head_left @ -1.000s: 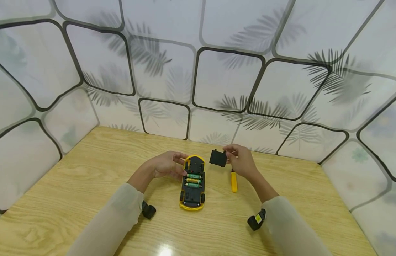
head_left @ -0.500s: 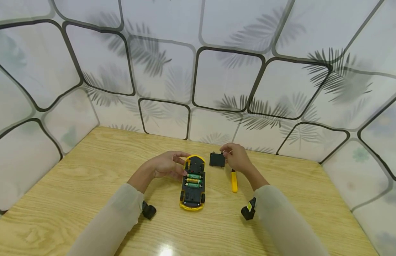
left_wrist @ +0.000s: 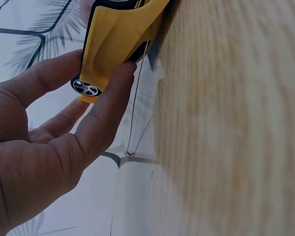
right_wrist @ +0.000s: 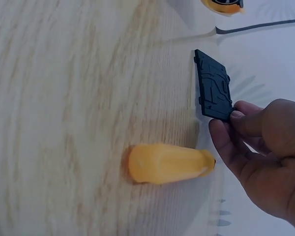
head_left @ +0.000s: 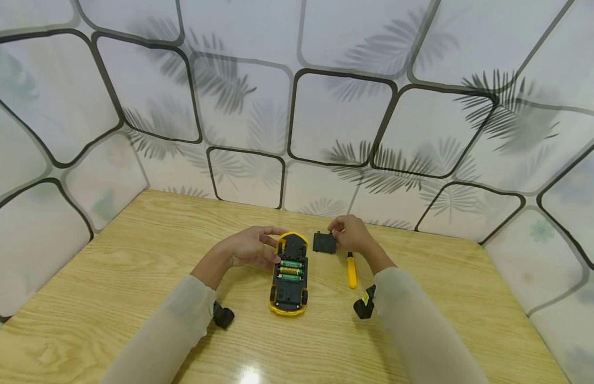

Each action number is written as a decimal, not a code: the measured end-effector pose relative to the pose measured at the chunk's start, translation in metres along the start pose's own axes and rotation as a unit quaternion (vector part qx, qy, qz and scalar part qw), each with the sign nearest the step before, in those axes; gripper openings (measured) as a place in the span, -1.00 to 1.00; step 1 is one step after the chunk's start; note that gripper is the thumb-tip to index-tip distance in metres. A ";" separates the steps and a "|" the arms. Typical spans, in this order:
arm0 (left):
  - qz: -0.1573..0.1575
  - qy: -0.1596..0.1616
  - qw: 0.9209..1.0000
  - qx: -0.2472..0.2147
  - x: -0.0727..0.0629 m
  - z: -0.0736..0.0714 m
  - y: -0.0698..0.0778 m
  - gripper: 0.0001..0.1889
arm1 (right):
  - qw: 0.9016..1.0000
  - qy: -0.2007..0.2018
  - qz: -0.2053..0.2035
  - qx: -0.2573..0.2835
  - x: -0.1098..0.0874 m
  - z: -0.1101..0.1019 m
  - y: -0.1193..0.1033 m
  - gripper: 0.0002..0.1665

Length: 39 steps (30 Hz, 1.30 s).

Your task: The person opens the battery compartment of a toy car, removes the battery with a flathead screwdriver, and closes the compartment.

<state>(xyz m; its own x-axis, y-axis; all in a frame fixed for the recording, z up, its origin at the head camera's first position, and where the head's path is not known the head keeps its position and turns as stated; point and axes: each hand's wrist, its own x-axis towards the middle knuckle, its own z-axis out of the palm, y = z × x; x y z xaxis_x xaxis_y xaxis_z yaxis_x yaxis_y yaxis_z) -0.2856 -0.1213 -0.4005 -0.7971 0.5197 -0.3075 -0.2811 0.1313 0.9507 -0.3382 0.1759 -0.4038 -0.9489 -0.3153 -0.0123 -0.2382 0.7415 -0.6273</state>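
A yellow toy car [head_left: 289, 295] lies upside down with its black underside facing up. Three AA-type batteries [head_left: 290, 271] sit side by side in its uncovered compartment. My left hand [head_left: 248, 248] holds the car at its left side; in the left wrist view thumb and fingers lie around the yellow body [left_wrist: 113, 46] by a wheel [left_wrist: 84, 87]. To the car's right, my right hand [head_left: 354, 234] pinches a thin black battery cover [head_left: 324, 242] by its right edge. The right wrist view shows the cover's ribbed face [right_wrist: 215, 86] tilted, small tabs along its edges.
A yellow-handled screwdriver [head_left: 351, 272] lies on the wooden table [head_left: 157, 234], just below the right hand. Patterned curtain-like walls [head_left: 340, 117] rise behind the table and at both sides. A black wrist camera [head_left: 223, 316] hangs under the left forearm, another [head_left: 364, 304] under the right.
My right hand has shifted a little to the left, and the battery cover has sunk slightly and changed its tilt. The left hand and the toy car stay in place.
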 end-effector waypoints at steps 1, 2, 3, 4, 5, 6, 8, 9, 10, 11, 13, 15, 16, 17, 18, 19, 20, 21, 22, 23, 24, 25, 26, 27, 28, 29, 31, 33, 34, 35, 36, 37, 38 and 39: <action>0.001 -0.001 1.000 0.001 0.000 0.000 0.000 -0.16 | 1.000 -0.003 0.008 0.003 0.001 0.000 0.000 -0.76; 0.002 -0.003 1.000 0.001 0.000 0.000 0.000 -0.16 | 1.000 -0.007 0.014 0.008 0.001 -0.001 0.000 -0.76; 0.003 -0.004 1.000 0.001 0.000 0.000 0.000 -0.16 | 1.000 -0.010 0.021 0.011 0.002 -0.001 0.001 -0.76; 0.002 -0.002 1.000 0.001 0.000 0.000 0.001 -0.16 | 1.000 -0.013 0.025 0.013 0.002 -0.001 0.001 -0.76; 0.001 -0.002 1.000 0.001 0.000 0.000 0.001 -0.16 | 0.999 -0.017 0.026 0.013 0.002 -0.002 0.001 -0.76; 0.001 -0.003 1.000 0.001 0.000 0.000 0.001 -0.15 | 0.999 -0.020 0.027 0.013 0.002 -0.002 0.001 -0.76; 0.001 -0.003 1.000 0.003 0.000 0.000 0.002 -0.15 | 0.999 -0.022 0.026 0.007 0.002 -0.003 0.000 -0.77; 0.001 -0.003 1.000 0.003 0.000 0.000 0.002 -0.15 | 0.999 -0.023 0.025 0.005 0.002 -0.004 -0.001 -0.77; -0.001 -0.002 1.000 0.002 0.000 0.000 0.002 -0.15 | 0.999 -0.025 0.025 0.002 0.002 -0.004 -0.001 -0.77; -0.001 -0.003 1.000 0.001 0.001 0.000 0.003 -0.15 | 0.999 -0.026 0.026 0.000 0.002 -0.004 -0.002 -0.77; -0.001 -0.004 1.000 0.001 0.001 0.000 0.003 -0.15 | 0.999 -0.028 0.029 -0.004 0.003 -0.005 -0.003 -0.78; -0.003 -0.003 1.000 -0.001 0.001 0.000 0.003 -0.15 | 0.999 -0.031 0.029 -0.008 0.003 -0.005 -0.003 -0.78; -0.005 -0.002 1.000 -0.002 0.001 0.000 0.003 -0.15 | 0.999 -0.031 0.026 -0.015 0.003 -0.005 -0.004 -0.79; -0.004 -0.003 1.000 -0.001 0.001 0.000 0.003 -0.15 | 0.999 -0.032 0.023 -0.022 0.004 -0.006 -0.004 -0.79; -0.004 -0.003 1.000 -0.002 0.001 0.000 0.002 -0.15 | 0.999 -0.032 0.019 -0.031 0.003 -0.006 -0.005 -0.80; -0.004 -0.002 1.000 -0.004 0.001 0.000 0.002 -0.16 | 0.999 -0.032 0.014 -0.041 0.003 -0.007 -0.005 -0.80; -0.005 -0.001 1.000 -0.005 0.001 0.000 0.002 -0.16 | 0.998 -0.031 0.008 -0.052 0.003 -0.008 -0.005 -0.80; -0.004 -0.001 1.000 -0.005 0.001 0.000 0.002 -0.16 | 0.998 -0.030 0.003 -0.060 0.002 -0.009 -0.006 -0.80; -0.003 -0.001 1.000 -0.004 0.001 0.000 0.002 -0.17 | 0.997 -0.031 -0.001 -0.066 0.001 -0.011 -0.007 -0.80; -0.002 -0.001 1.000 -0.004 0.001 0.000 0.002 -0.17 | 0.997 -0.032 -0.006 -0.070 0.000 -0.012 -0.007 -0.79; -0.003 -0.001 1.000 -0.004 0.001 0.000 0.002 -0.17 | 0.997 -0.033 -0.009 -0.071 -0.002 -0.014 -0.007 -0.78; -0.002 -0.001 1.000 -0.004 0.001 0.000 0.002 -0.17 | 0.997 -0.037 -0.011 -0.068 -0.003 -0.016 -0.007 -0.77; -0.001 -0.002 1.000 -0.002 0.001 -0.001 0.002 -0.17 | 0.997 -0.040 -0.012 -0.062 -0.004 -0.017 -0.007 -0.76; -0.001 -0.004 1.000 -0.002 0.001 -0.001 0.002 -0.17 | 0.997 -0.045 -0.017 -0.055 -0.006 -0.019 -0.007 -0.74; -0.001 -0.005 1.000 -0.002 0.001 -0.001 0.002 -0.17 | 0.997 -0.048 -0.020 -0.051 -0.008 -0.021 -0.006 -0.73; -0.002 -0.004 1.000 -0.003 0.001 -0.001 0.002 -0.17 | 0.997 -0.049 -0.023 -0.049 -0.009 -0.022 -0.005 -0.73; -0.002 -0.003 1.000 -0.002 0.001 -0.001 0.002 -0.17 | 0.997 -0.053 -0.025 -0.040 -0.013 -0.025 -0.003 -0.74; -0.002 -0.003 1.000 -0.001 0.000 0.000 0.002 -0.17 | 0.997 -0.055 -0.027 -0.040 -0.016 -0.028 0.000 -0.75; -0.002 -0.003 1.000 -0.001 0.000 0.000 0.002 -0.16 | 0.997 -0.054 -0.024 -0.042 -0.018 -0.029 0.002 -0.75; -0.002 -0.002 1.000 -0.002 0.000 0.000 0.003 -0.16 | 0.997 -0.056 -0.022 -0.041 -0.020 -0.030 0.004 -0.76; -0.001 -0.003 1.000 -0.002 -0.001 0.000 0.003 -0.16 | 0.997 -0.059 -0.018 -0.037 -0.021 -0.030 0.005 -0.75; -0.001 -0.003 1.000 -0.002 -0.001 0.001 0.003 -0.16 | 0.997 -0.061 -0.013 -0.035 -0.023 -0.031 0.007 -0.74; -0.001 -0.004 1.000 -0.003 -0.001 0.001 0.002 -0.15 | 0.997 -0.064 -0.011 -0.033 -0.025 -0.032 0.008 -0.74; 0.000 -0.004 1.000 -0.004 -0.001 0.001 0.002 -0.15 | 0.997 -0.067 -0.009 -0.029 -0.027 -0.033 0.009 -0.73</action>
<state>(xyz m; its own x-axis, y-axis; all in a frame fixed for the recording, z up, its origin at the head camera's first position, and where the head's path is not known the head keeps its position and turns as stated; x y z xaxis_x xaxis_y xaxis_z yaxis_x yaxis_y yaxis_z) -0.2850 -0.1206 -0.3979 -0.7921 0.5270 -0.3080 -0.2859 0.1255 0.9500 -0.3212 0.2105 -0.3830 -0.9093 -0.4018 -0.1086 -0.2693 0.7668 -0.5826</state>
